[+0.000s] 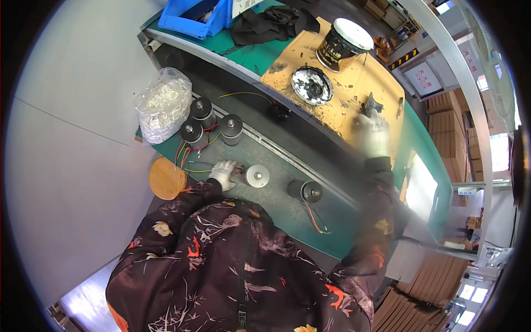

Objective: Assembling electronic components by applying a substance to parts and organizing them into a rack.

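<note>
On the near bench (276, 206), the silver motor (258, 176) lies just right of the left hand (223, 172) and well apart from the right hand (373, 131).
Beyond the bench we see the yellow board (387, 83), bearing the tub (338, 48) and its smeared neighbour, the lid (311, 86); the bag (164, 108) sits at the bench's left end, beside three dark motors (230, 128). The silver motor faces up, between the left hand and a fourth motor (301, 191). Our gloved right hand, blurred, reaches over the board, fingers at the dark piece (374, 103); we cannot tell whether it grips. Our gloved left hand half curls by the wires (238, 169); its hold, too, we cannot tell.
</note>
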{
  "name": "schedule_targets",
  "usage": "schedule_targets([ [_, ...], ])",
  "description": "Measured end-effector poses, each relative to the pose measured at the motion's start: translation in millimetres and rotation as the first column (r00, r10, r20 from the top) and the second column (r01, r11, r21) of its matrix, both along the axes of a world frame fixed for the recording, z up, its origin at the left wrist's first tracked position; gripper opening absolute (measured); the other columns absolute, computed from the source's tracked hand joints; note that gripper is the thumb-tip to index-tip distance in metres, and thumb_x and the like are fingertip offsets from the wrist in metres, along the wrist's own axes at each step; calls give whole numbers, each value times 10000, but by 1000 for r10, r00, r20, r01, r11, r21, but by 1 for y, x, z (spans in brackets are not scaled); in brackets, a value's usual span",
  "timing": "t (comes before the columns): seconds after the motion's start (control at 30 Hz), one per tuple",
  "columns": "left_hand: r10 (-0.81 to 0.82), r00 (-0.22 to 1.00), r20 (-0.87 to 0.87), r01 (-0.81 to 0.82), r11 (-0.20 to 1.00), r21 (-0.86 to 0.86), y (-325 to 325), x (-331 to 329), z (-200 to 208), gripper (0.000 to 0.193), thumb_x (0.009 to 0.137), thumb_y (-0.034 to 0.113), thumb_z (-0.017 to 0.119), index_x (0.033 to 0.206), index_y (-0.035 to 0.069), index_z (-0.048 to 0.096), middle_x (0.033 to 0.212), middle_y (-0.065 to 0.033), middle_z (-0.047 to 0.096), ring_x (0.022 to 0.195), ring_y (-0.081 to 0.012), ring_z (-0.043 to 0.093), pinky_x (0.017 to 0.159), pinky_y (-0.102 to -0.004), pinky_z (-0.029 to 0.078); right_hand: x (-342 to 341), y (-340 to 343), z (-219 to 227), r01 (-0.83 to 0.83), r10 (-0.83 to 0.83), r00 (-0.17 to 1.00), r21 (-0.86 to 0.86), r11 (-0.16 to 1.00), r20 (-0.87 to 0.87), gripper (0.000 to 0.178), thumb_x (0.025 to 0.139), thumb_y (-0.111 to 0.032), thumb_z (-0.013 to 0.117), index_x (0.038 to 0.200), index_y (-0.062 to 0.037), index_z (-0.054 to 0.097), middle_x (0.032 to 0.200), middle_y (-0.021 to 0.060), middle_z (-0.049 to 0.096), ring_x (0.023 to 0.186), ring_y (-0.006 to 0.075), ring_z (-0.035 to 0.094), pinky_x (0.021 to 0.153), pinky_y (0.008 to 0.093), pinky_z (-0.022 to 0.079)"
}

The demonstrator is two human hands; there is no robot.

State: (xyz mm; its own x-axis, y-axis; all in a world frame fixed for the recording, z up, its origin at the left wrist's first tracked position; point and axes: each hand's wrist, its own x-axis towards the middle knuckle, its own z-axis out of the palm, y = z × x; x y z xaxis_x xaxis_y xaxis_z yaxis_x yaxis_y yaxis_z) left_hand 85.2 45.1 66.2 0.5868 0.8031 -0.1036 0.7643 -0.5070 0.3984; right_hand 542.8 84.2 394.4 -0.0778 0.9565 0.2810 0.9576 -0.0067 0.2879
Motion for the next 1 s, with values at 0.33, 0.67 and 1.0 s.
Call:
schedule_targets([
  [0.33, 140, 971, -193, -209, 890, -405, -10, -16, -51, 344, 966, 341, 543, 1192, 110, 663, 1014, -210, 708, 990, -400, 672, 881, -515, 522, -80, 37, 62, 202, 306, 159, 335, 920, -939, 195, 927, -193, 742, 943, -9, 680, 782, -4, 658, 661, 58, 553, 617, 223, 455],
  [0.67, 336, 906, -256, -422, 761, -494, -35, -67, -58, 348, 947, 378, 570, 1095, 97, 712, 1079, -206, 711, 1050, -388, 670, 923, -499, 523, -91, 68, 34, 156, 232, 343, 299, 942, -910, 264, 933, -264, 752, 901, -18, 662, 717, -5, 646, 606, 51, 540, 568, 227, 436],
  [1.0, 421, 884, -205, -468, 774, -427, -41, -79, -84, 337, 898, 375, 614, 1042, 88, 719, 1048, -208, 712, 1012, -403, 673, 891, -508, 533, -145, -4, 31, 220, 336, 166, 367, 904, -927, 142, 933, -130, 720, 969, 0, 677, 786, 11, 665, 682, 61, 588, 635, 211, 481],
])
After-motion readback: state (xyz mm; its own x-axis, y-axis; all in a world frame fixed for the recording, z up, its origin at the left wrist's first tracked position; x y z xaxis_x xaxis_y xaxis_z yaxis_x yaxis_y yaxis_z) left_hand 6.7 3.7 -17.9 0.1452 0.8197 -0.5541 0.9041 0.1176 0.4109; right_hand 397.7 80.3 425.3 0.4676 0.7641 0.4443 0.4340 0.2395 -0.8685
